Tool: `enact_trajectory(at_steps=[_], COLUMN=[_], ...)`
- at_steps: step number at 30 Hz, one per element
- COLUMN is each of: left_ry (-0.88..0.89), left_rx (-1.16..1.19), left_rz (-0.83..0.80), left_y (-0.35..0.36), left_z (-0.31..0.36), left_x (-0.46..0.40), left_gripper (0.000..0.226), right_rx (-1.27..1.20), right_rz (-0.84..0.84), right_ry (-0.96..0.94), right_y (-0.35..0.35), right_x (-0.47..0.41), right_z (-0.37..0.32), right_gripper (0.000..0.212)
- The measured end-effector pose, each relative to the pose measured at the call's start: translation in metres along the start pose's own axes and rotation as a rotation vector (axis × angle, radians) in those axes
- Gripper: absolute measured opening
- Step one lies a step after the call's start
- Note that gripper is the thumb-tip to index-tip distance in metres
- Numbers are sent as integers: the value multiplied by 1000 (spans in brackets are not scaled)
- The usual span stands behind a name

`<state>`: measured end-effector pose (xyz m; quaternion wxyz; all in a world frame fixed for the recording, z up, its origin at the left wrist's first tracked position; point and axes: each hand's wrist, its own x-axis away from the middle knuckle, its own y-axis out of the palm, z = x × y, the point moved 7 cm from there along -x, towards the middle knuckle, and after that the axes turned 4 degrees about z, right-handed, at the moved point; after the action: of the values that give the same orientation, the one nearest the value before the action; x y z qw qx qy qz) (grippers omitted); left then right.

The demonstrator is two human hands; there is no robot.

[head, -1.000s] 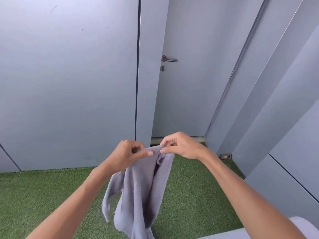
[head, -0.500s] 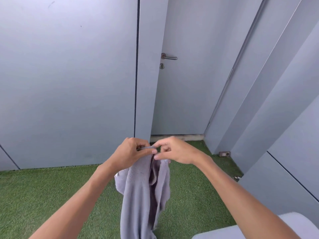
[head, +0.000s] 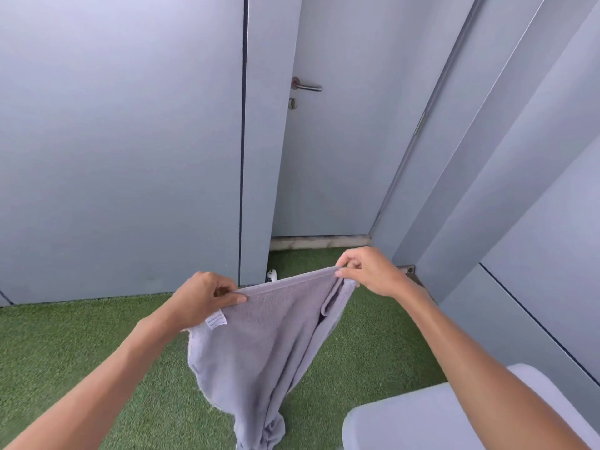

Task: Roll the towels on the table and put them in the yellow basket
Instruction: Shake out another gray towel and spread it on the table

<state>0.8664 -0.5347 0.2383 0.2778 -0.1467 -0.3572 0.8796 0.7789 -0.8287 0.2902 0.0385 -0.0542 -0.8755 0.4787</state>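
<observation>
We note lilac towel [head: 259, 345] held in air above green turf [head: 81, 345], top hem stretched between both hands. Left hand [head: 203, 300] pinches hem near white label [head: 216, 319], thumb laid over cloth. Right hand [head: 370, 271] pinches opposite end of hem, fingers curled round edge. Rest of towel hangs below grips, folded and bunched at bottom. White table corner [head: 406, 423] sits lower right, apart from towel

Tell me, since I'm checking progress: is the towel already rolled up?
No, the towel hangs unrolled in the air, its top edge pinched between the left hand and right hand.
</observation>
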Motion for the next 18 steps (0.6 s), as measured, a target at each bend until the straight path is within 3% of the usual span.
enact_trajectory(at_steps=[2, 6, 7, 9, 11, 15, 18], left_ry=[13, 28, 24, -3, -28, -103, -119], left_rx=[1, 48, 77, 140, 192, 207, 169], left_rz=[49, 132, 130, 102, 61, -74, -166], left_y=[17, 69, 86, 121, 155, 218, 255], left_z=[4, 15, 18, 25, 34, 51, 63], left_x=[2, 20, 26, 36, 39, 35, 36], left_gripper=[32, 27, 25, 19, 17, 12, 15], right_rx=[35, 168, 224, 345, 436, 500, 276], right_rz=[0, -30, -37, -56, -64, -15, 178], right_ry=[58, 225, 294, 423, 535, 713, 812], right_y=[10, 36, 44, 55, 60, 48, 27], right_x=[9, 42, 54, 81, 108, 156, 183], right_z=[18, 71, 90, 121, 149, 197, 242], right_gripper=[4, 54, 59, 47, 15, 17, 6])
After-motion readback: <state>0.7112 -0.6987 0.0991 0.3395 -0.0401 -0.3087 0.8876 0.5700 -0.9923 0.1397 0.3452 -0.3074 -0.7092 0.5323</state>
